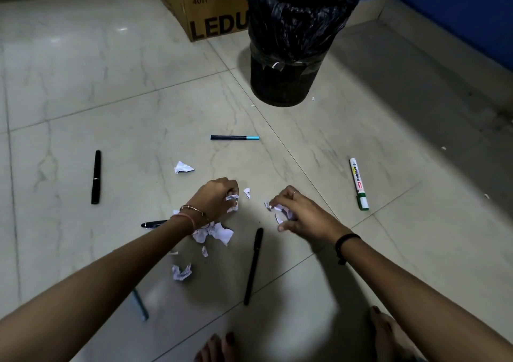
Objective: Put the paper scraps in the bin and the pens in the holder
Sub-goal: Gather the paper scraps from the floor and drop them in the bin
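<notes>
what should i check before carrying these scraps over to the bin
1. Left hand grip closed on paper scraps: ok.
2. Right hand grip closed on scraps: ok.
3. Bin upright, top open, lined: ok.
4. Path to the bin clear: not ok, the blue-capped pen lies in between.
5. All scraps gathered: not ok, the torn pile and others remain on the floor.
6. Pen holder located: cannot tell, none in view.

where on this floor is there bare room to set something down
Bare tile lies left of the black pen, toward the cardboard box, and right of the whiteboard marker. It is crowded around both hands, left and right, with paper scraps.
</notes>
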